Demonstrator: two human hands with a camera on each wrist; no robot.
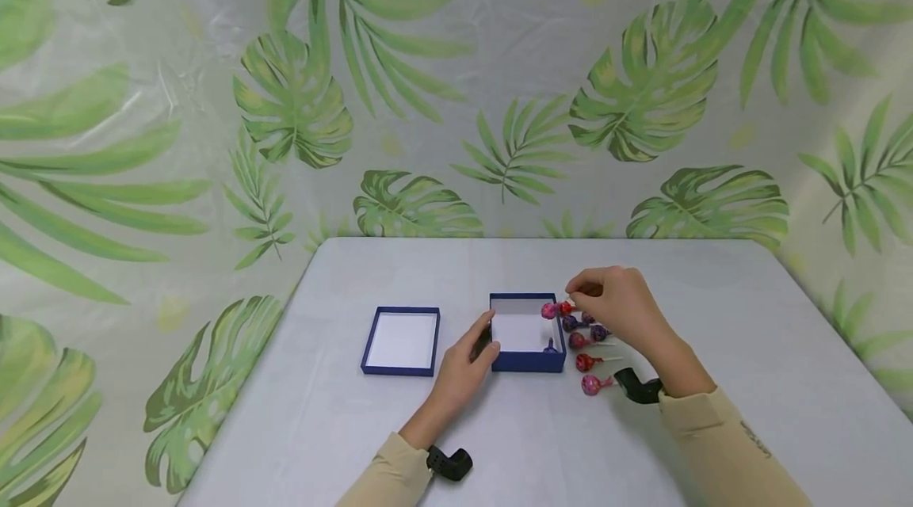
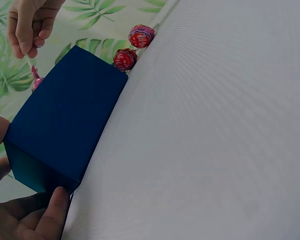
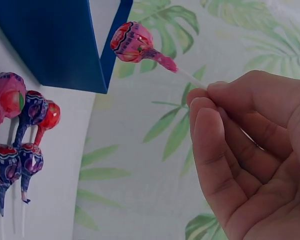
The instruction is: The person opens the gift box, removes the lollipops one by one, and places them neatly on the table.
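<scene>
My right hand [image 1: 619, 309] pinches the white stick of a pink-wrapped lollipop [image 3: 132, 44] between thumb and fingertips. The candy end hangs over the right side of an open blue box [image 1: 528, 362] with a white inside. My left hand [image 1: 462, 368] holds that box at its left side, thumb by the front corner and a finger farther back. Inside, a purple-wrapped lollipop [image 1: 550, 346] stands near the front right corner. The left wrist view shows the fingers at the corners of the box wall [image 2: 70, 115].
Right of the box lie several lollipops in red, pink and purple wrappers, among them a red one [image 1: 585, 363] and a pink one [image 1: 590, 386]. A shallow blue-rimmed lid [image 1: 398, 371] rests on the white table [image 1: 307, 412] at the left. A leaf-patterned cloth [image 1: 528, 40] hangs behind.
</scene>
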